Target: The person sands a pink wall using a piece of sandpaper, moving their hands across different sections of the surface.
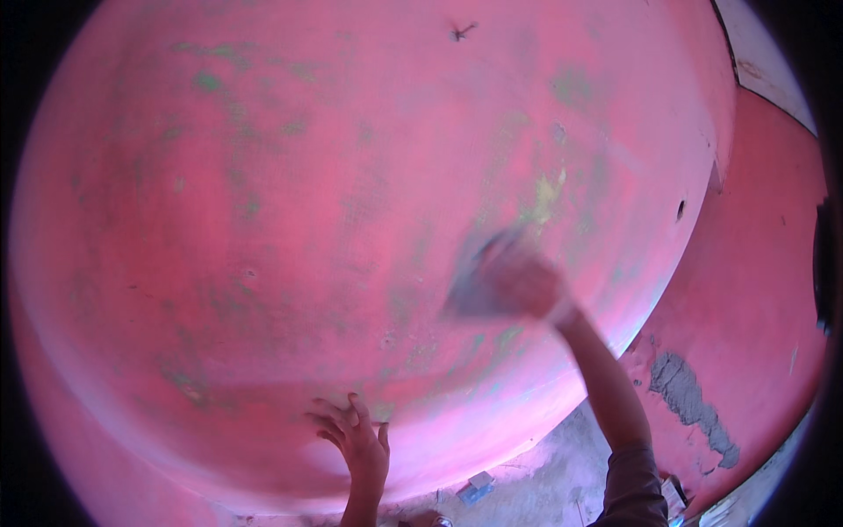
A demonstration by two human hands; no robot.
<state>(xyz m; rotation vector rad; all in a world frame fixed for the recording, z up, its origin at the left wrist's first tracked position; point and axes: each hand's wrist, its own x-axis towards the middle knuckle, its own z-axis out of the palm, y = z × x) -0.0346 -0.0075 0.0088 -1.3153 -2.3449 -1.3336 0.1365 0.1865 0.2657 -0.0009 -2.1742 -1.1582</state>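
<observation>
A pink painted wall [316,217] fills most of the view, with patches of green paint showing through and a yellowish spot [545,197] right of centre. My right hand [527,280], blurred by motion, is on a greyish flat sheet [481,283] against the wall, just below the yellowish spot. Blur hides whether the sheet is sandpaper or cloth. Low in the view, my left hand [359,435] is up by the wall with its fingers spread and nothing in it. Whether its fingertips touch the wall cannot be told.
A second pink wall [737,263] meets this one at the right and bears a rough grey mortar patch [695,402]. Metal hardware [463,31] sticks out near the top. Below lies a dusty floor [553,474] with a small bluish box [475,491] on it.
</observation>
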